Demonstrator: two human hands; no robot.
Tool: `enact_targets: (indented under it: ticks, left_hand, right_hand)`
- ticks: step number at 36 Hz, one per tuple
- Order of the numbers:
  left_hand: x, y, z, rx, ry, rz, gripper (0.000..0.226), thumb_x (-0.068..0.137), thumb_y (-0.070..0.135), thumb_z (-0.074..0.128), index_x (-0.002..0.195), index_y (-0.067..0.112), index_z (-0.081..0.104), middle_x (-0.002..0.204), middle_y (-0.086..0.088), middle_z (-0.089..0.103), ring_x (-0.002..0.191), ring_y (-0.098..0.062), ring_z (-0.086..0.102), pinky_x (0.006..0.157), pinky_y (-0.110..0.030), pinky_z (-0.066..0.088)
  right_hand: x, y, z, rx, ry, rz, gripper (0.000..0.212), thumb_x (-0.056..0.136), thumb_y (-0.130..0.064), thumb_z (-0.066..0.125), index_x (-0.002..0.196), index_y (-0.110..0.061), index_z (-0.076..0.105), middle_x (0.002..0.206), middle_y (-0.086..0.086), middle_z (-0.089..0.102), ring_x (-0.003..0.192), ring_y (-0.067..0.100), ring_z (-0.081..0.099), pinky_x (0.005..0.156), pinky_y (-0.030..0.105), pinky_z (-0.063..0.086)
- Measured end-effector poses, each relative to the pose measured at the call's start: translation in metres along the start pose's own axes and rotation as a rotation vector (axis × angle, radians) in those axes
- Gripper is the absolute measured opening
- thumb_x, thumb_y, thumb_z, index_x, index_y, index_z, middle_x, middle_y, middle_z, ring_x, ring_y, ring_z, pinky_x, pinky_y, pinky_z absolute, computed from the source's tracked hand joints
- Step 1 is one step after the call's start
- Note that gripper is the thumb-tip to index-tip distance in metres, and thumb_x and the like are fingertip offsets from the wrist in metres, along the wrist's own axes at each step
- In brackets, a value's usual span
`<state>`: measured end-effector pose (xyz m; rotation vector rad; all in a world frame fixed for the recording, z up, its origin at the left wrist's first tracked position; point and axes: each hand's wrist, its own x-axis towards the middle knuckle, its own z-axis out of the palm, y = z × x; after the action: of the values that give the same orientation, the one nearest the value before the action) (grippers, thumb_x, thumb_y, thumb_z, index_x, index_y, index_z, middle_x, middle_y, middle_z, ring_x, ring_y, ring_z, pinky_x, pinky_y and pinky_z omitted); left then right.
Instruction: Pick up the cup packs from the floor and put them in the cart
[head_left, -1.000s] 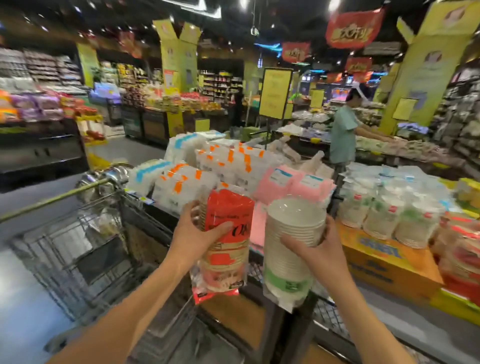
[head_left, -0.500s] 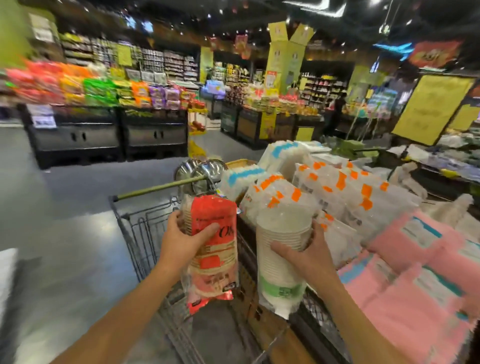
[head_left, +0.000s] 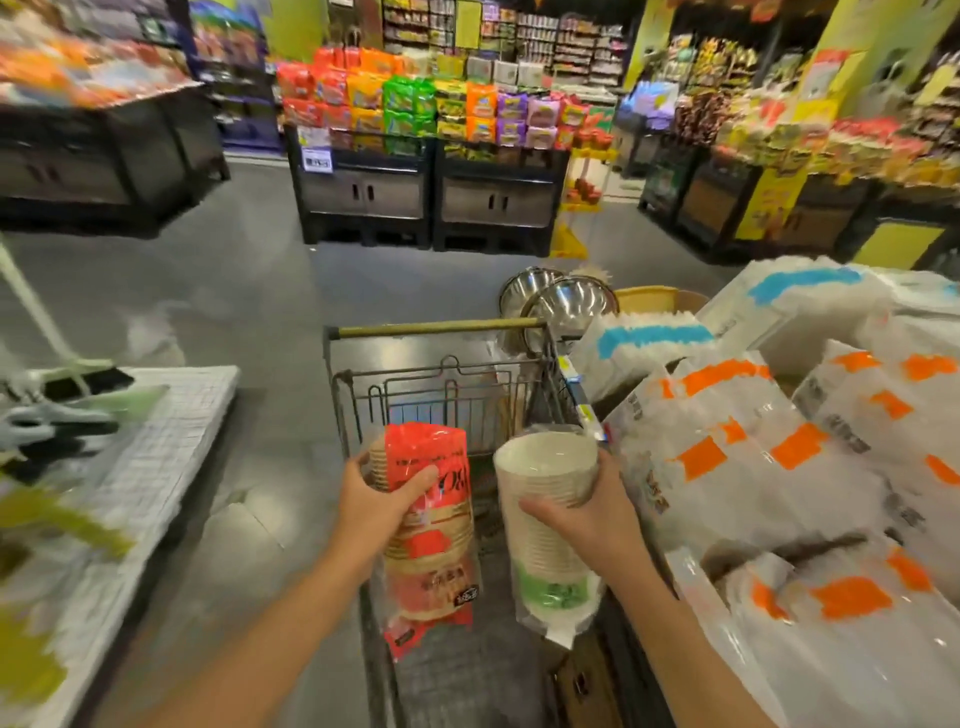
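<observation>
My left hand (head_left: 382, 499) grips a red-wrapped cup pack (head_left: 434, 540) near its top, held upright. My right hand (head_left: 582, 512) grips a white cup pack with a green label (head_left: 548, 545), also upright. Both packs hang over the near end of the wire shopping cart (head_left: 441, 384), whose basket stretches away from me to its handle bar. The two packs are side by side, a small gap between them.
White plastic cup packs with orange and blue labels (head_left: 769, 447) fill a display on the right, touching the cart's side. Steel bowls (head_left: 566, 306) sit beyond the cart handle. A white pallet with a broom (head_left: 156, 415) lies left. Snack displays (head_left: 431, 156) stand across the grey aisle.
My view has swung left, so the cart now lies straight ahead. Both hands, still holding their packs, have come over the cart's basket.
</observation>
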<state>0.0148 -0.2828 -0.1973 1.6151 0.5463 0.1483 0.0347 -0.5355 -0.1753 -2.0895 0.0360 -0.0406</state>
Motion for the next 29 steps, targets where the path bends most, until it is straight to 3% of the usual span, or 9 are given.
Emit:
enact_targets:
  ticks: [2,4,8,14,21,24,26,29]
  left_hand:
    - [0.013,-0.016,0.010,0.025,0.022,-0.049,0.086,0.069,0.034,0.091,0.138,0.017,0.041,0.120,0.002,0.058,0.089,0.000,0.058,0.065,-0.016,0.044]
    - [0.030,-0.034,0.020,0.051,0.042,-0.101,0.086,0.067,0.038,0.091,0.135,0.020,0.043,0.120,0.002,0.060,0.089,-0.001,0.059,0.067,-0.019,0.046]
    - [0.070,-0.073,0.045,0.086,0.049,-0.239,0.087,0.057,0.053,0.093,0.124,0.029,0.043,0.116,0.002,0.064,0.100,-0.019,0.065,0.093,-0.042,0.054]
    - [0.167,-0.190,0.086,0.138,0.026,-0.459,0.114,0.030,0.078,0.089,0.126,0.028,0.053,0.112,0.001,0.072,0.097,-0.021,0.072,0.090,-0.048,0.058]
    - [0.228,-0.272,0.118,0.253,0.084,-0.652,0.117,0.033,0.075,0.089,0.130,0.023,0.048,0.112,-0.001,0.066,0.107,-0.028,0.067,0.098,-0.046,0.053]
    - [0.247,-0.315,0.128,0.324,0.103,-0.677,0.136,0.026,0.085,0.082,0.139,0.023,0.042,0.128,-0.007,0.065,0.117,-0.031,0.063,0.102,-0.047,0.051]
    - [0.253,-0.330,0.138,0.376,0.089,-0.701,0.124,0.038,0.077,0.086,0.138,0.018,0.044,0.129,-0.011,0.064,0.120,-0.034,0.060,0.104,-0.045,0.048]
    - [0.259,-0.349,0.151,0.490,0.065,-0.737,0.099,0.051,0.067,0.087,0.127,0.012,0.053,0.123,-0.014,0.067,0.116,-0.034,0.063,0.101,-0.043,0.049]
  right_hand:
    - [0.017,0.012,0.011,-0.032,-0.055,0.051,0.099,0.056,-0.046,0.098,0.137,-0.033,0.044,0.124,-0.014,0.058,0.114,0.007,0.057,0.084,0.016,0.043]
    - [0.035,0.025,0.025,-0.078,-0.083,0.093,0.106,0.051,-0.056,0.095,0.141,-0.033,0.044,0.125,-0.014,0.059,0.115,0.009,0.058,0.091,0.027,0.048]
    - [0.072,0.058,0.058,-0.218,-0.103,0.182,0.114,0.042,-0.073,0.084,0.140,-0.035,0.042,0.131,-0.009,0.061,0.122,0.018,0.061,0.101,0.047,0.052]
    - [0.131,0.124,0.119,-0.433,-0.151,0.388,0.126,0.052,-0.078,0.081,0.152,-0.022,0.028,0.141,0.006,0.055,0.129,0.030,0.055,0.101,0.045,0.049]
    - [0.181,0.211,0.204,-0.497,-0.207,0.628,0.129,0.059,-0.079,0.077,0.158,-0.023,0.015,0.150,0.010,0.044,0.137,0.033,0.046,0.111,0.049,0.040]
    - [0.197,0.246,0.234,-0.477,-0.254,0.706,0.128,0.069,-0.071,0.079,0.162,-0.022,0.004,0.159,0.013,0.032,0.142,0.035,0.040,0.115,0.048,0.037]
    - [0.207,0.267,0.251,-0.419,-0.258,0.767,0.125,0.075,-0.061,0.081,0.163,-0.024,0.001,0.162,0.013,0.028,0.141,0.036,0.043,0.112,0.049,0.041]
    - [0.219,0.290,0.269,-0.464,-0.276,0.905,0.114,0.084,-0.055,0.075,0.164,-0.026,-0.001,0.151,0.008,0.050,0.133,0.030,0.056,0.103,0.039,0.048]
